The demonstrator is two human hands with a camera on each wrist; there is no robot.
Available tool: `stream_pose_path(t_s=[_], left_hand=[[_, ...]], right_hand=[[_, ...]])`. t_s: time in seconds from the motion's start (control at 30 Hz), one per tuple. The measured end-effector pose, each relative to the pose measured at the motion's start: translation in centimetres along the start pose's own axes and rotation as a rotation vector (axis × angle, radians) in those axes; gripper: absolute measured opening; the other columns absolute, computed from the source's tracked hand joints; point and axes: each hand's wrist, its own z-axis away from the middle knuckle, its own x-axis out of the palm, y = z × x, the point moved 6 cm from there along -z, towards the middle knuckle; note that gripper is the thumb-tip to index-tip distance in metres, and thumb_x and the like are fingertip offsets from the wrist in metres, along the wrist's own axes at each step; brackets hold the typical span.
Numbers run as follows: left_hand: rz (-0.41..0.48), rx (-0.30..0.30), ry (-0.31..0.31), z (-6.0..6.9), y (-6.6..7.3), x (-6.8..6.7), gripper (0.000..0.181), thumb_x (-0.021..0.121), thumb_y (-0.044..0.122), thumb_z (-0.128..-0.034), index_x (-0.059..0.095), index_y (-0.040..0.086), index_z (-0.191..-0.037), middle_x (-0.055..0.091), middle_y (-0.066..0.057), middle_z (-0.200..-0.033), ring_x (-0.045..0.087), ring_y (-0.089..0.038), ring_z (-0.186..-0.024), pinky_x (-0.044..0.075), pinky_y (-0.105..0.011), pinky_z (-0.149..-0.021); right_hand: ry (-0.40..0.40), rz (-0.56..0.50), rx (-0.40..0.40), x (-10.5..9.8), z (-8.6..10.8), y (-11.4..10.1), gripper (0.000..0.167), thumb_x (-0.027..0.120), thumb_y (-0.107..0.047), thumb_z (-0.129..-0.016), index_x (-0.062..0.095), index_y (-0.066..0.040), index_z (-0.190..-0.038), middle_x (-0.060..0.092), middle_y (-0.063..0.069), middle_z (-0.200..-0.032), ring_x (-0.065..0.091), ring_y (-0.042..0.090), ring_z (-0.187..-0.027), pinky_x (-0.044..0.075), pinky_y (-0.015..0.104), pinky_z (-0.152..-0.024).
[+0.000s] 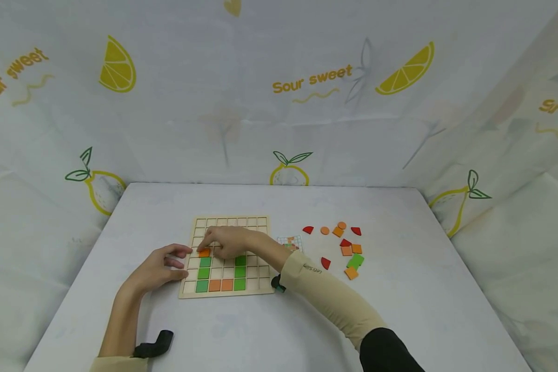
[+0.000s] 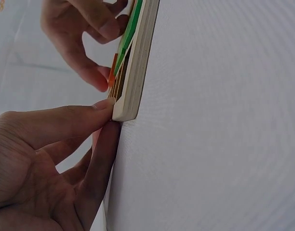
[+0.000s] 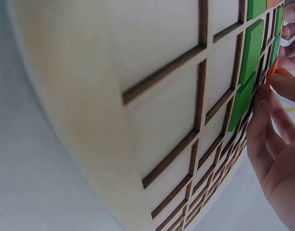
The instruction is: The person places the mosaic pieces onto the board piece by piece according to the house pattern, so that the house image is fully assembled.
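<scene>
A wooden grid board [image 1: 256,298] lies flat on the white table. My left hand [image 1: 153,268] rests its thumb and fingertips against the board's left edge, also visible in the left wrist view. Over the board's middle, my right hand [image 1: 232,241] pinches an orange square tile [image 1: 204,252] between thumb and index finger. That tile [image 3: 271,72] looks tilted in the right wrist view, just above the left column of green tiles [image 1: 203,274]. Another green column [image 1: 239,272] stands farther right, partly under the right hand. Salmon tiles [image 1: 220,285] join both columns along the bottom row.
A small printed pattern card [image 1: 291,243] lies right of the board, partly behind the right forearm. Beyond it are scattered loose pieces: red wedges [image 1: 325,263], orange circles [image 1: 324,230], orange squares [image 1: 351,273] and green pieces [image 1: 355,261]. A lemon-print cloth [image 1: 242,129] hangs behind the table.
</scene>
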Motion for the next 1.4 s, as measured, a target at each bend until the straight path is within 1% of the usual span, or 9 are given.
stream_pose_path(t_s=[0.2, 0.3, 0.5, 0.63, 0.77, 1.0, 1.17, 1.27, 1.4], left_hand=[[-0.002, 0.001, 0.003, 0.0, 0.1, 0.1, 0.058, 0.081, 0.01, -0.0834, 0.059, 0.007, -0.137, 0.058, -0.017, -0.132, 0.063, -0.022, -0.105, 0.052, -0.029, -0.081], [-0.006, -0.002, 0.005, 0.0, 0.0, 0.1, 0.058, 0.082, 0.01, -0.0833, 0.059, 0.007, -0.137, 0.058, -0.017, -0.131, 0.063, -0.022, -0.105, 0.052, -0.029, -0.082], [-0.012, -0.003, 0.002, 0.1, -0.1, 0.2, 0.059, 0.082, 0.012, -0.0832, 0.059, 0.008, -0.137, 0.059, -0.016, -0.131, 0.063, -0.021, -0.104, 0.052, -0.03, -0.082], [-0.019, 0.005, 0.004, 0.1, -0.1, 0.0, 0.058, 0.082, 0.012, -0.0832, 0.059, 0.008, -0.137, 0.059, -0.016, -0.131, 0.063, -0.021, -0.104, 0.051, -0.03, -0.082], [-0.023, 0.01, 0.008, 0.0, -0.1, -0.1, 0.058, 0.082, 0.012, -0.0828, 0.06, 0.008, -0.136, 0.059, -0.016, -0.131, 0.063, -0.021, -0.104, 0.051, -0.03, -0.082], [-0.026, 0.0, 0.012, 0.1, -0.1, -0.1, 0.058, 0.082, 0.012, -0.0829, 0.059, 0.008, -0.137, 0.059, -0.016, -0.13, 0.063, -0.021, -0.104, 0.051, -0.031, -0.083], [-0.024, -0.002, 0.011, 0.2, 0.0, -0.1, 0.058, 0.082, 0.012, -0.083, 0.06, 0.008, -0.137, 0.059, -0.016, -0.131, 0.063, -0.021, -0.104, 0.051, -0.03, -0.082], [-0.027, 0.004, 0.009, 0.2, 0.1, -0.1, 0.058, 0.082, 0.013, -0.0832, 0.06, 0.009, -0.137, 0.059, -0.016, -0.131, 0.063, -0.021, -0.104, 0.051, -0.03, -0.082], [-0.032, 0.011, 0.01, 0.1, 0.3, 0.0, 0.057, 0.082, 0.012, -0.0833, 0.06, 0.008, -0.136, 0.059, -0.016, -0.131, 0.063, -0.021, -0.104, 0.051, -0.03, -0.083]], right_hand=[[0.002, 0.052, 0.046, -0.2, 0.5, 0.2, 0.043, 0.057, -0.007, -0.097, 0.067, -0.023, -0.135, 0.061, -0.003, -0.134, 0.055, 0.009, -0.103, 0.045, 0.023, -0.084], [-0.005, 0.058, 0.03, -0.3, 0.8, 0.5, 0.043, 0.059, -0.009, -0.096, 0.067, -0.022, -0.136, 0.061, -0.002, -0.133, 0.055, 0.009, -0.102, 0.046, 0.022, -0.085], [0.0, 0.019, -0.009, -0.5, 1.5, 1.0, 0.041, 0.061, -0.009, -0.097, 0.068, -0.021, -0.135, 0.059, 0.0, -0.136, 0.061, 0.008, -0.097, 0.049, 0.018, -0.088], [-0.032, -0.017, -0.032, -0.3, 1.9, 1.0, 0.043, 0.056, -0.005, -0.096, 0.068, -0.021, -0.134, 0.055, 0.003, -0.141, 0.057, 0.005, -0.087, 0.046, 0.016, -0.079], [-0.054, 0.001, -0.03, 0.0, 2.0, 0.7, 0.047, 0.052, -0.004, -0.095, 0.068, -0.023, -0.135, 0.051, 0.005, -0.144, 0.049, 0.006, -0.074, 0.04, 0.017, -0.07], [-0.047, 0.077, 0.036, 0.0, 2.3, 0.5, 0.054, 0.052, -0.003, -0.093, 0.065, -0.032, -0.138, 0.051, -0.003, -0.139, 0.052, 0.008, -0.087, 0.039, 0.021, -0.068], [-0.078, 0.109, 0.064, 0.3, 2.4, 0.0, 0.059, 0.056, -0.005, -0.092, 0.061, -0.038, -0.14, 0.047, -0.005, -0.14, 0.053, 0.007, -0.071, 0.042, 0.022, -0.066], [-0.082, 0.121, 0.084, 0.3, 2.6, -0.1, 0.059, 0.058, -0.006, -0.092, 0.061, -0.037, -0.141, 0.048, -0.005, -0.137, 0.052, 0.007, -0.07, 0.042, 0.022, -0.066], [-0.062, 0.092, 0.059, -0.3, 3.1, 0.0, 0.052, 0.058, -0.008, -0.095, 0.063, -0.033, -0.14, 0.05, -0.002, -0.138, 0.055, 0.007, -0.079, 0.044, 0.022, -0.07]])
